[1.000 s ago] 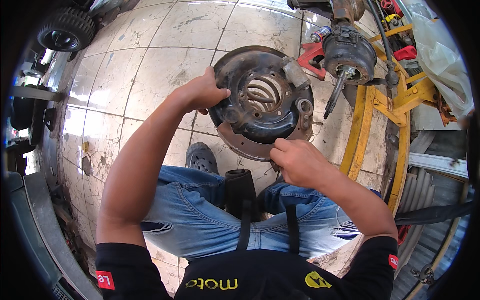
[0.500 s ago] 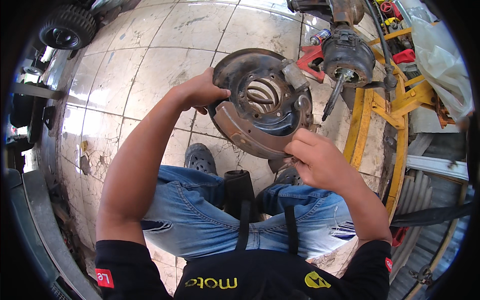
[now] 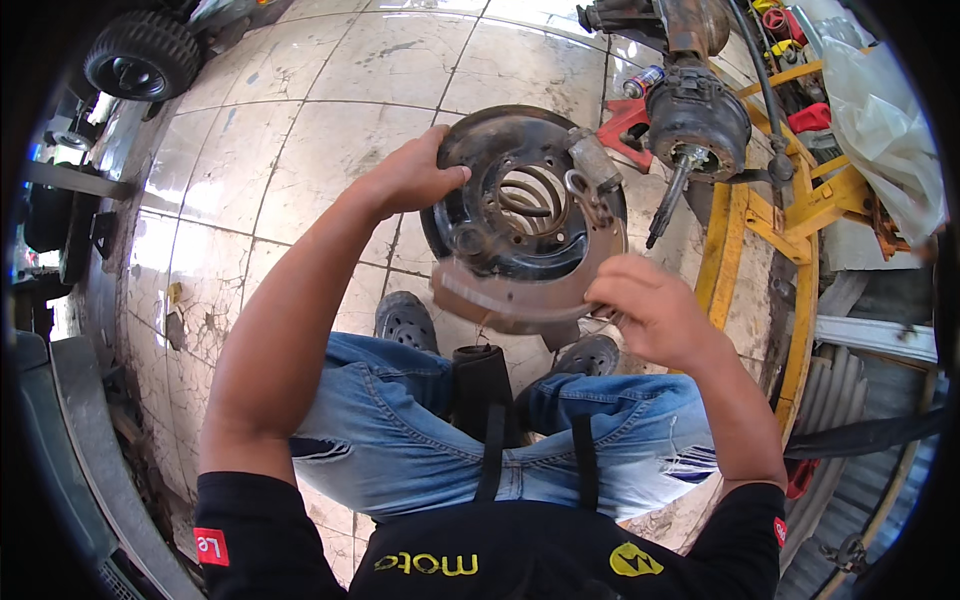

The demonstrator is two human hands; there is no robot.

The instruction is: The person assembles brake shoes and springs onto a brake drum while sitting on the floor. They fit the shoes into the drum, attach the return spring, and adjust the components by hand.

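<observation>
A round black brake backing plate (image 3: 478, 140) is held up in front of me, tilted, with a large hole at its centre. My left hand (image 3: 425, 175) grips its left rim, thumb on the face and fingers behind. A grey wheel cylinder (image 3: 596, 160) sits at the plate's upper right. Along the lower and right side lies a curved, rusty brown brake shoe (image 3: 500, 298), slightly blurred. My right hand (image 3: 648, 308) pinches the shoe's outer edge at the lower right; the fingertips are partly hidden. Through the central hole a coil spring (image 3: 527, 190) shows.
An axle with a brown-black hub end (image 3: 697, 125) and bare shaft (image 3: 668, 200) stands at the upper right, beside a red jack stand (image 3: 628, 130) and a spray can (image 3: 642, 80). A yellow metal frame (image 3: 733, 250) runs down the right. A wheel (image 3: 142, 55) is at the far left.
The shoe's left end has swung down and away from the plate's face, uncovering more of the plate. My right hand has shifted slightly right; my left hand still grips the rim.
</observation>
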